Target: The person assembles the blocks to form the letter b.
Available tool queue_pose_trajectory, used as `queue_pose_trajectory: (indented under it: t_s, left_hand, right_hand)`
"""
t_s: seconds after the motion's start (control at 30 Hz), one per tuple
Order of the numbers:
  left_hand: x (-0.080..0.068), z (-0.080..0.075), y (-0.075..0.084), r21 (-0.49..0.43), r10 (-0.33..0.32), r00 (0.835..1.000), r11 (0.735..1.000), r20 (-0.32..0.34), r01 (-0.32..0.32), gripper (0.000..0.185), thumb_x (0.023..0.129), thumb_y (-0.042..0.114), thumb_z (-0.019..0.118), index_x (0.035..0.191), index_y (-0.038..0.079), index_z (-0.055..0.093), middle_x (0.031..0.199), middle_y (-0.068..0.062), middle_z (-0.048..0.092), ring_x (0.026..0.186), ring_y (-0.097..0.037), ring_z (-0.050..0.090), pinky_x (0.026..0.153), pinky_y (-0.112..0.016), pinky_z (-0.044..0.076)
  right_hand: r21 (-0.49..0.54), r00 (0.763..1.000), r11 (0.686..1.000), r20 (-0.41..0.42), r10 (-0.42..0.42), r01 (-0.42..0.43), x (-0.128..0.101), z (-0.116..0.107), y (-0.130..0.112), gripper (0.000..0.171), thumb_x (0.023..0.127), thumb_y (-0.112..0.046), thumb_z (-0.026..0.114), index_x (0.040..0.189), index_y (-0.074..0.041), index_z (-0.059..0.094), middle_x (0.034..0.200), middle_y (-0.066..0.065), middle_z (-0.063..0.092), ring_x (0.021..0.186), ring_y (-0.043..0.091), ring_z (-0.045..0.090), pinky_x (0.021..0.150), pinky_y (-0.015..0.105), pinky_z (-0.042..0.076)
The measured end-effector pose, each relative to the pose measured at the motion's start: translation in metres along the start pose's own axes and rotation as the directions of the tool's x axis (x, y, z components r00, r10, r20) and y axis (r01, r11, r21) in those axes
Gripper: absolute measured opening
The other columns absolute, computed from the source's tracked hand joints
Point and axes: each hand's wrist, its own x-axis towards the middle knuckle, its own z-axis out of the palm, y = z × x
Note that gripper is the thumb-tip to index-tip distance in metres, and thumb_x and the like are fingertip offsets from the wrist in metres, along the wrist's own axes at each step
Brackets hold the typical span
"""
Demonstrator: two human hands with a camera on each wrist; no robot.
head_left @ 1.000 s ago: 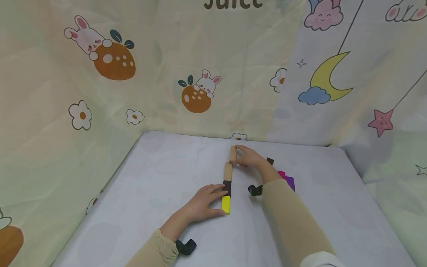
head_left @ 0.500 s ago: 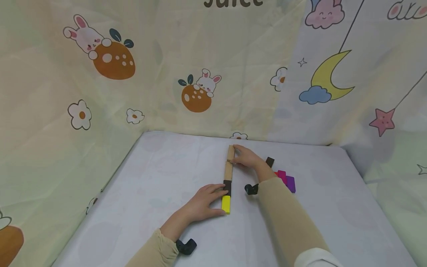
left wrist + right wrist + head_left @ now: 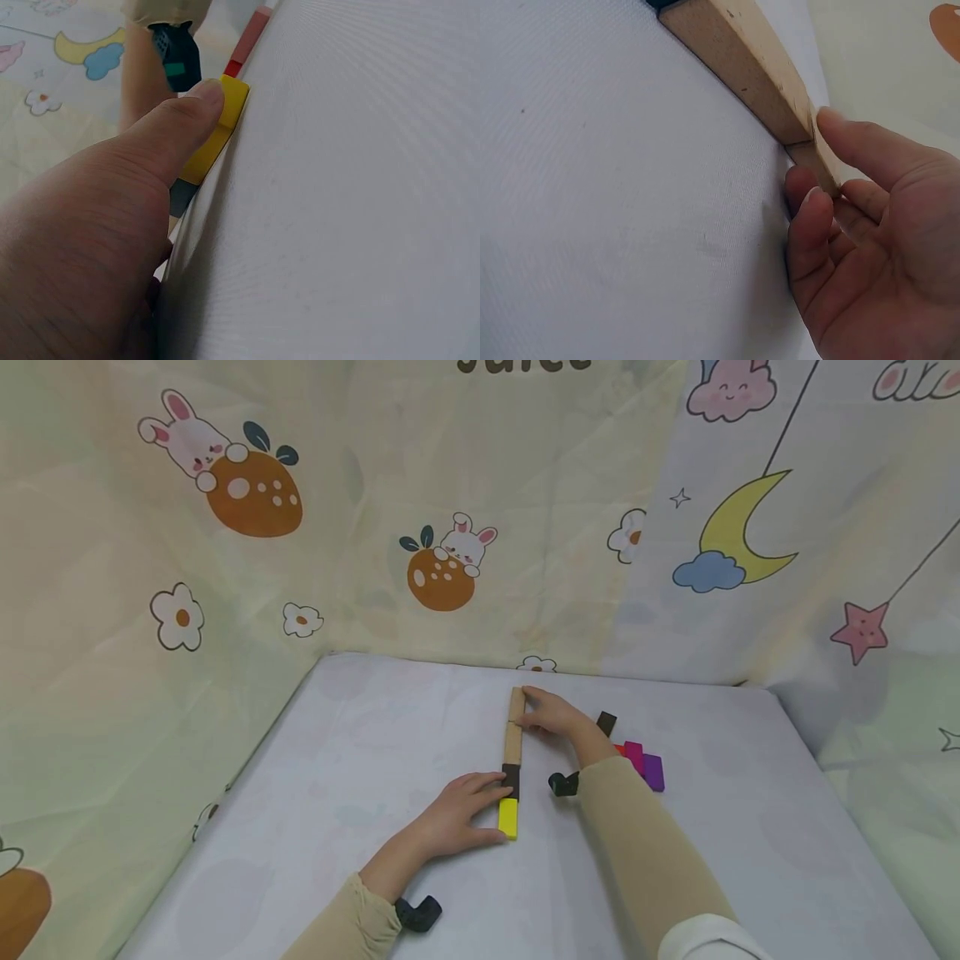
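Note:
A straight row of blocks runs away from me in the head view: a yellow block (image 3: 508,821) nearest, then a black block (image 3: 512,772), then two plain wooden blocks. My left hand (image 3: 453,814) lies at the row's left side with fingers spread. Its thumb touches the yellow block's near end, and its fingertips rest on the black block. At the far end, my right hand (image 3: 557,714) pinches the farther wooden block (image 3: 515,703) between thumb and fingers. That block meets the nearer wooden block (image 3: 739,71) end to end in the right wrist view.
Right of the row, partly behind the right forearm, lie a dark block (image 3: 607,723), a red block (image 3: 618,749), a magenta block (image 3: 633,753) and a purple block (image 3: 654,772). A patterned cloth wall (image 3: 360,485) rises behind the white table (image 3: 337,752).
My right hand has shifted slightly left with the farther wooden block, bringing it into line with the row. The nearby red block now shows past the sleeve. My left hand stays in place.

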Motion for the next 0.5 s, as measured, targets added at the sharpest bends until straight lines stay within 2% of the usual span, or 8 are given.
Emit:
queue_pose_trajectory:
  t_s: [0.27,0.5]
  left_hand:
    - [-0.0001,0.0008,-0.0009,-0.004,0.006,1.000,1.000,-0.005,-0.006,0.070,0.078,0.072,0.045,0.139,0.041,0.031,0.149,0.016,0.024,0.137,-0.016,0.026,0.112,-0.043,0.025]
    - [0.0002,0.0014,-0.0012,-0.004,0.005,1.000,1.000,-0.006,-0.005,0.070,0.078,0.072,0.044,0.139,0.042,0.030,0.149,0.016,0.023,0.137,-0.016,0.026,0.112,-0.043,0.025]
  right_hand:
    - [0.027,0.999,0.999,-0.009,0.043,-0.043,0.0033,0.0023,0.0030,0.067,0.089,-0.035,0.058,0.145,-0.028,0.024,0.082,0.005,0.064,0.061,0.016,0.057,0.057,0.026,0.048]
    - [0.029,0.999,0.999,-0.026,0.024,-0.024,0.0014,0.0031,0.0011,0.065,0.090,-0.032,0.057,0.146,-0.027,0.024,0.079,0.005,0.064,0.058,0.015,0.056,0.054,0.026,0.049]
